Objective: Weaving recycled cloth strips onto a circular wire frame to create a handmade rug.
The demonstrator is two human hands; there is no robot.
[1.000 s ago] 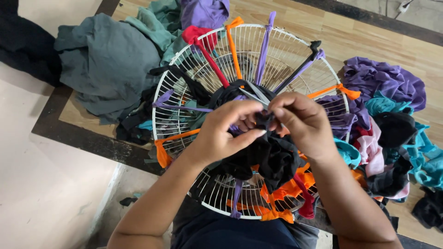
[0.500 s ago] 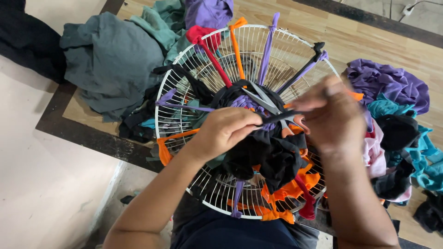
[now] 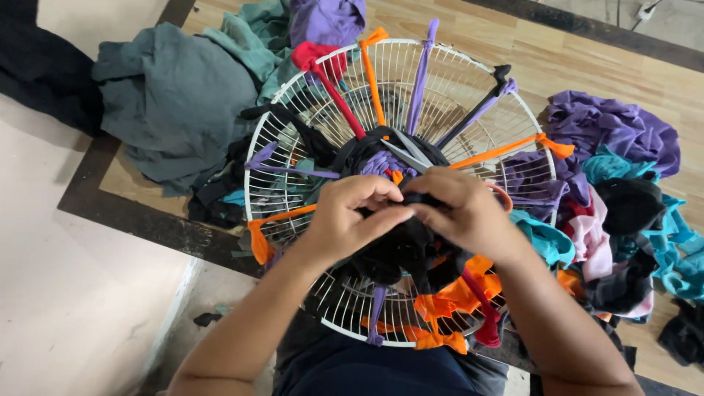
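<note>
Left hand and right hand both pinch, apparently, one black cloth strip over the wire fan guard.

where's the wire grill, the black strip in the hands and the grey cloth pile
wire grill [image 3: 458, 81], head view, bare wires near its top rim
black strip [image 3: 411, 242], head view, bunched part below the hands
grey cloth pile [image 3: 176, 95], head view, middle of the heap

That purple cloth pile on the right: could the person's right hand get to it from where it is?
Probably yes: the right hand is busy pinching black fabric, but nothing blocks the way across the wire grille's rim to the purple pile.
</note>
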